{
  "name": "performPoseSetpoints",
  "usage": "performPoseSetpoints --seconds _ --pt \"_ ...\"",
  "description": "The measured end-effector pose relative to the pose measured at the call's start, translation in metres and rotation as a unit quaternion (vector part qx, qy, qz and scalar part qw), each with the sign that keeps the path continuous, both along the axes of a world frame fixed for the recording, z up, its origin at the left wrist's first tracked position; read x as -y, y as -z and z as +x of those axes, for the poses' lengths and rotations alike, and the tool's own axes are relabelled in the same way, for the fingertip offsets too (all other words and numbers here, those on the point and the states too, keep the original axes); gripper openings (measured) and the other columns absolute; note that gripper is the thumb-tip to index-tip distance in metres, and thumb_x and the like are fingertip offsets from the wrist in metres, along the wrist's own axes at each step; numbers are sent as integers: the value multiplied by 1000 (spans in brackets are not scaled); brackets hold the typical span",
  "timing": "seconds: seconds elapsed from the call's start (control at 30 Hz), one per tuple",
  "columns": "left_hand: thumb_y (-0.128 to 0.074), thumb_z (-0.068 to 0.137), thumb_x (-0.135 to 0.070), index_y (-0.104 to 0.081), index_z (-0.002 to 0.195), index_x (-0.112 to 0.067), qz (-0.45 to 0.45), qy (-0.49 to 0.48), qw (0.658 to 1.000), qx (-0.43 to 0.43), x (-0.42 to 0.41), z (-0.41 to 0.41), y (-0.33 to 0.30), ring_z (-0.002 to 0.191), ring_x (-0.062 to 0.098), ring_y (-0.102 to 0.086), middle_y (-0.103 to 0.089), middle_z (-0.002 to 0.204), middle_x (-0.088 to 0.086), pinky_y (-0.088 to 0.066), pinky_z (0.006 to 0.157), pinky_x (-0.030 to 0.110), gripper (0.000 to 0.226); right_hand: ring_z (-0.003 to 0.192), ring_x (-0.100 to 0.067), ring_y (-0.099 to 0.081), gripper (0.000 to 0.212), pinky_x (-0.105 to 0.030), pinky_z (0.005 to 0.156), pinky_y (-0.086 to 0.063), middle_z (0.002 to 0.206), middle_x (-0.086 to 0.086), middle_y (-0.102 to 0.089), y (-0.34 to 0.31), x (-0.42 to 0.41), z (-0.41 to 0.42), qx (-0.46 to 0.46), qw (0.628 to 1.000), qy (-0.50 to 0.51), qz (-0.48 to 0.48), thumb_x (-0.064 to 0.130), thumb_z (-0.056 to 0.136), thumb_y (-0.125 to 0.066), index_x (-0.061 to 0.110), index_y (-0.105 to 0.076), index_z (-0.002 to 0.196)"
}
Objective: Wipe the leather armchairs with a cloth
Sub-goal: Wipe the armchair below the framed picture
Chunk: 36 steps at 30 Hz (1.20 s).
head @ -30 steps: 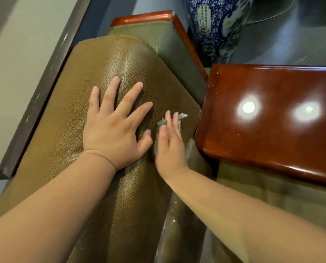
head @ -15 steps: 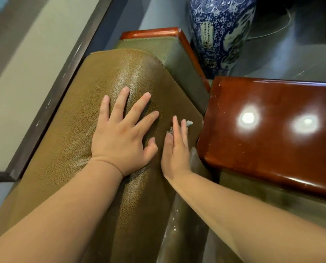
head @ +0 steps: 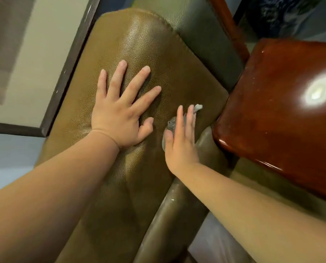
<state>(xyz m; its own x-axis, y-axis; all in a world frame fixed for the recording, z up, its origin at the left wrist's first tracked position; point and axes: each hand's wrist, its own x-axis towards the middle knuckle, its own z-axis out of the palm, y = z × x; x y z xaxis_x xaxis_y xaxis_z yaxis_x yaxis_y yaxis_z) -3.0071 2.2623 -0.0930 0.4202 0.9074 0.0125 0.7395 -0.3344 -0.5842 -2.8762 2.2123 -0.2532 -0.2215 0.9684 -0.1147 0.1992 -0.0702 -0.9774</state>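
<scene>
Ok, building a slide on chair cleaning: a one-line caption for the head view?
Left hand braces the leather cushion while the right hand presses a grey cloth flat against it.

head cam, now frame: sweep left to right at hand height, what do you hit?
Dark picture frame → left hand flat on the leather cushion → right hand pressing the grey cloth → glossy red-brown wooden table.

Right hand (head: 180,144) and cloth (head: 171,124) slightly nearer on cushion (head: 158,54).
</scene>
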Motion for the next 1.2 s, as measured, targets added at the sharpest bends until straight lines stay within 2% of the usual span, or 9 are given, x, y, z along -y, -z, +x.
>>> performPoseSetpoints --seconds 0.17,0.23,0.33,0.43,0.6,0.8,0.93,1.07,1.2 --pt "-45 93 -61 -43 159 -36 12 1 1000 -22 0 -4 4 156 52 -19 -25 174 5 -16 121 72 70 160 -25 6 69 -50 130 -14 174 -4 11 41 -23 13 -14 978 128 -166 35 111 -34 29 7 166" --pt "-46 93 -61 -42 159 -36 18 -1 1000 -24 0 -3 5 156 51 -19 -25 174 6 -17 121 72 71 160 -27 8 71 -54 129 -13 174 -3 11 25 -12 -3 -31 986 121 -108 45 106 -32 35 7 164" --pt "-49 92 -60 -43 158 -35 18 7 999 -31 -2 -3 3 157 50 -19 -25 174 6 -19 121 72 71 160 -33 12 71 -58 126 -15 173 -7 15 4 18 -25 -45 992 39 110 47 104 -34 33 -2 166" --pt "-51 91 -58 -45 156 -36 27 18 999 -22 -3 -4 5 157 48 -19 -26 173 5 -21 121 71 70 160 -37 5 71 -59 126 -21 173 -17 7 33 5 -14 37 970 2 241 39 106 -38 23 -4 166" --pt "-48 92 -60 -48 154 -39 51 36 998 3 -1 -5 5 158 41 -21 -29 172 0 -22 123 68 66 161 -22 6 64 -48 130 -11 175 -5 4 29 1 -22 1 985 133 115 43 108 -21 23 -4 166" --pt "-38 98 -62 -32 165 -33 -14 -14 996 90 15 6 -15 163 30 -13 -15 177 5 -11 132 50 73 158 -9 16 67 -31 124 1 172 11 18 -1 97 -57 61 973 33 220 49 107 -20 34 12 164" --pt "-32 99 -60 -25 168 -30 -83 -41 983 157 92 -40 -36 163 23 -10 -11 177 2 -8 132 39 76 158 -9 17 72 -33 128 -2 172 9 21 -11 82 -38 67 981 -10 179 43 110 -28 30 19 162" --pt "-27 100 -56 -22 169 -30 -100 -47 967 229 171 -99 -40 163 19 -11 -14 177 -2 -9 133 39 74 161 -19 3 70 -41 131 -10 174 -3 15 -50 50 -38 16 993 92 68 32 113 -29 16 16 164" --pt "-34 101 -46 -30 167 -23 -63 -45 962 262 165 -94 -30 163 25 -17 -23 174 4 -17 132 48 70 161 -21 2 68 -43 131 -6 174 -11 0 -60 127 -99 -25 969 97 225 26 109 -34 8 -2 166"
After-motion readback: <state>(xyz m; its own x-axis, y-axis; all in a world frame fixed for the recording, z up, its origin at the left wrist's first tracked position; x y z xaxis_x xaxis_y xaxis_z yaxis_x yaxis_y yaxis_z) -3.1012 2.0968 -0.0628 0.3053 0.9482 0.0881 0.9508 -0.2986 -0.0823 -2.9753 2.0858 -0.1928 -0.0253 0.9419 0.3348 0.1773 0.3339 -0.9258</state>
